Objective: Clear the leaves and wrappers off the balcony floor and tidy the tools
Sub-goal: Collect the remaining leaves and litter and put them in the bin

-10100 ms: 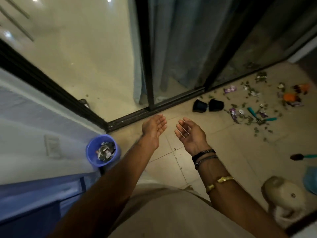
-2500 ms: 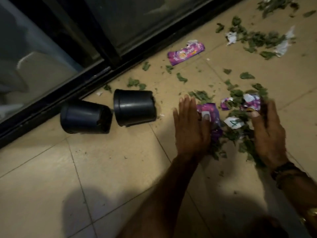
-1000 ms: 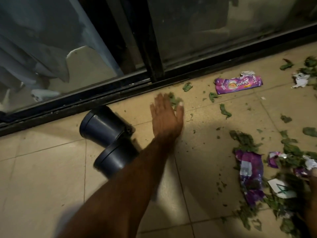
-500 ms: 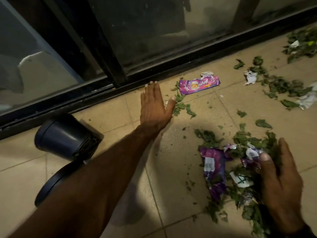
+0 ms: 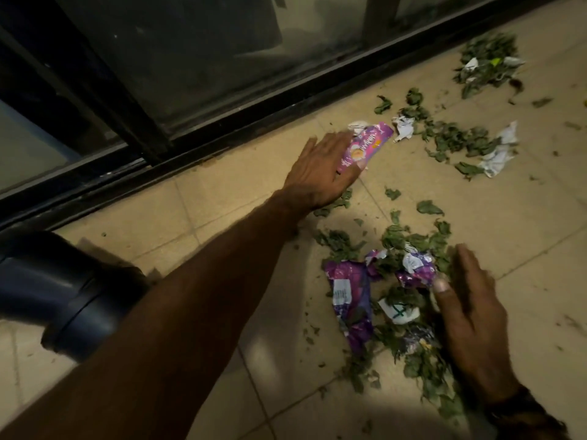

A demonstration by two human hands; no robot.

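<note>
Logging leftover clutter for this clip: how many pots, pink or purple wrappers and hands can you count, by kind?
Black pots: 2
Pink or purple wrappers: 3 plain, the pink wrapper, the long purple wrapper, the crumpled purple wrapper; dimmer purple scraps unclear
Hands: 2, left hand, right hand
Total: 7, loose leaves not counted

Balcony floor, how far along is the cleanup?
Done: one heap of leaves and wrappers sits gathered by the right hand. In hand: the left hand lies flat on the pink wrapper. Left: scattered leaves, white paper scraps, and the tipped black pots.
</note>
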